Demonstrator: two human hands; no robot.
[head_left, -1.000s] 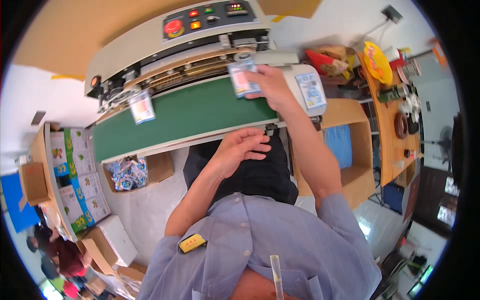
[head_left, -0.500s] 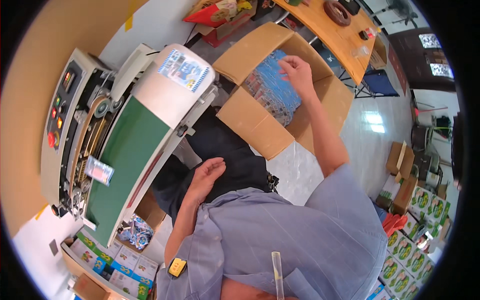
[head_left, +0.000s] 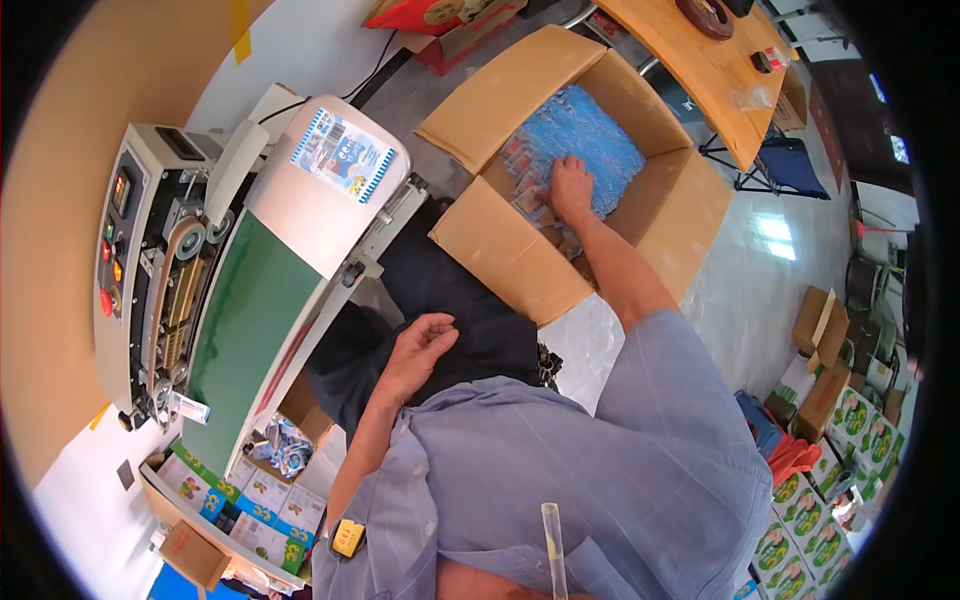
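My right hand (head_left: 572, 188) reaches down into an open cardboard box (head_left: 512, 250), fingers curled against a dense stack of small blue-and-white packets (head_left: 592, 135). The fingertips are hidden, so what they grip does not show. Reddish, clear-looking packet faces show along the stack's near left side. Over my dark trousers, my left hand (head_left: 418, 352) hovers or rests with fingers loosely bent, thumb a little apart, nothing visible in it. Left of it stands a band sealing machine with a green conveyor belt (head_left: 255, 290); one small packet (head_left: 190, 407) sits at the belt's lower end.
A control panel (head_left: 115, 240) with lit buttons faces the belt. A printed blue pouch (head_left: 343, 158) lies on the machine's pale cover. Below the belt is a box of crumpled packets (head_left: 285, 447). A wooden table (head_left: 690, 70) stands far right; stacked printed cartons (head_left: 810, 515) sit lower right.
My right hand has gone from above the box down onto the packets. The packet by the sealer has travelled to the belt's lower end. My left hand stays nearly in place; the view shifted slightly.
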